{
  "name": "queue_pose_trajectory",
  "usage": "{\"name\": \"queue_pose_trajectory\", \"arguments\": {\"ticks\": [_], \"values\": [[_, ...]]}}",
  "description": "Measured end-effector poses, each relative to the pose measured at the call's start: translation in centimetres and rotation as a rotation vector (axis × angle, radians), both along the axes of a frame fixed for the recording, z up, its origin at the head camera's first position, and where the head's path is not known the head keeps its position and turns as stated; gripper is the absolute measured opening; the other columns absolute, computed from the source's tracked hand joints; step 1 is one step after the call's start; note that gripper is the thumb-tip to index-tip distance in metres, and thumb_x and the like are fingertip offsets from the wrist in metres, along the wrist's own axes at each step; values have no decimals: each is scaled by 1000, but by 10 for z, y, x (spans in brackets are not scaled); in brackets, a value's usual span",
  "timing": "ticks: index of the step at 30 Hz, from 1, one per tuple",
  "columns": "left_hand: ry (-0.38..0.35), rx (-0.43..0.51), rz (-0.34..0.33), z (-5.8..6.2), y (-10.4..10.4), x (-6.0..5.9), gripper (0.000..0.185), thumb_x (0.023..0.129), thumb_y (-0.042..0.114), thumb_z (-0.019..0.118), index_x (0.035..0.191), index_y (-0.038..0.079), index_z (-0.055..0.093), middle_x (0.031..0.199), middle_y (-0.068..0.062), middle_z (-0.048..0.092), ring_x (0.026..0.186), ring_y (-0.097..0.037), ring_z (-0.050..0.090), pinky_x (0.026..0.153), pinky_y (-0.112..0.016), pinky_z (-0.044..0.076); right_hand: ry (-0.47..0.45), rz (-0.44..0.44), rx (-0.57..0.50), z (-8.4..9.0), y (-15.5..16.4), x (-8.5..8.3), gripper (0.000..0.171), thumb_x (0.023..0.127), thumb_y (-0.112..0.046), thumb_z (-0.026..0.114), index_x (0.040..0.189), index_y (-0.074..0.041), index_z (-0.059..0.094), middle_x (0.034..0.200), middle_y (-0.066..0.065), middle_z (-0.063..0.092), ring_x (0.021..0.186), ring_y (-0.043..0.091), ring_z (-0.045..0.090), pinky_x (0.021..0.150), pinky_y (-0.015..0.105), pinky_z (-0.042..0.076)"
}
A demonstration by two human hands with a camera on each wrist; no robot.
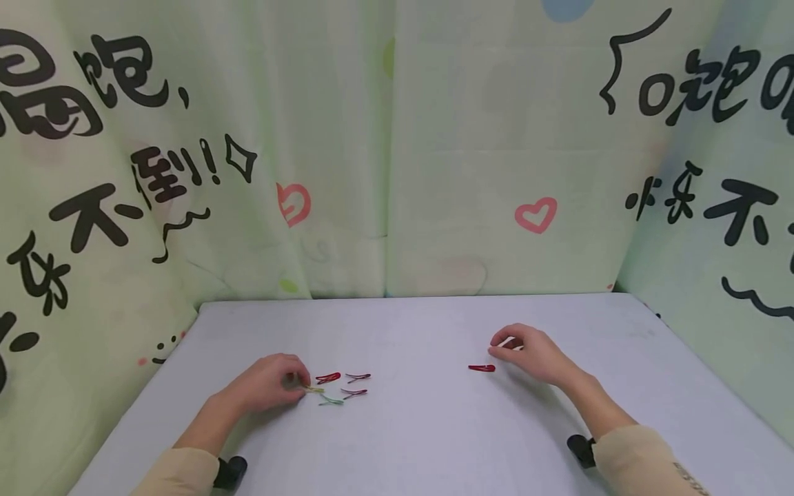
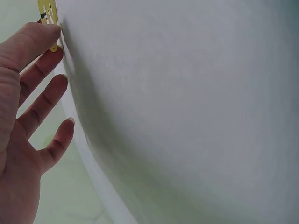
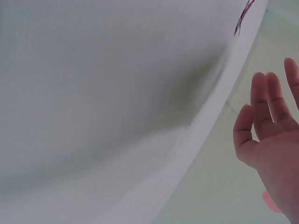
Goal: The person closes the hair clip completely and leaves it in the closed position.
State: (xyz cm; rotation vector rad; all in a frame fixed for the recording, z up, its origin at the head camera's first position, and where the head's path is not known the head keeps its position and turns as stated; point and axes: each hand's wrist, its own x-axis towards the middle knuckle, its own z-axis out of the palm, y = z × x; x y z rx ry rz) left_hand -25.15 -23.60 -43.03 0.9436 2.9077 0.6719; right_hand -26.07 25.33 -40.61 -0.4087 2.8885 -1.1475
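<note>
at the left, your left hand has the yellow clip pinched between thumb and forefinger, as the left wrist view shows; whether that clip touches the table, you can't tell from here. just beside your fingertips, a bright red clip lies on the far side and a green clip on the near side, its arms spread in a v. right of those lie the farther dark clip and the nearer dark clip, both seemingly sprung apart too.

well apart from that group, across the bare middle, you have a lone red clip flat on the white surface. your right hand hangs just beyond it, fingers loosely bent, with no clip visible in its grasp.

as for progress, you seem to be partway at most — one clip set apart at the right, one in your fingers, and four others lying loose at the left, none of these four held by either hand.
</note>
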Motion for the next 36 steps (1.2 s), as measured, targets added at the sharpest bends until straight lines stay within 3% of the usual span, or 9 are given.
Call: {"name": "queue_pose_trajectory", "arguments": {"ticks": [10, 15, 24, 36], "values": [[41, 29, 7, 6, -5, 3, 15, 82, 7, 78, 91, 18, 73, 88, 15, 63, 84, -12, 58, 77, -35, 51, 139, 15, -38, 5, -5, 4, 16, 94, -24, 75, 103, -11, 72, 103, -1, 68, 95, 20, 63, 86, 43, 50], [73, 62, 2, 10, -3, 6, 16, 83, 7, 76, 92, 20, 72, 90, 17, 62, 86, -11, 57, 77, -34, 50, 194, 10, -63, 6, -10, 11, 11, 93, -18, 75, 102, -12, 71, 99, -4, 67, 93, 17, 63, 85, 38, 51], [183, 119, -53, 19, 18, 14, 17, 85, 6, 74, 93, 20, 72, 93, 13, 66, 87, -16, 61, 79, -36, 50, 283, 45, -116, 10, -23, 25, 9, 91, -13, 76, 99, -15, 71, 96, -8, 67, 91, 14, 64, 82, 37, 51], [255, 207, -110, 27, 50, 15, 16, 84, 5, 74, 95, 16, 74, 91, 10, 70, 86, -20, 62, 77, -34, 51, 357, 119, -174, 11, -40, 35, 15, 90, -9, 77, 95, -22, 70, 95, -13, 66, 90, 9, 63, 80, 42, 52]]}}
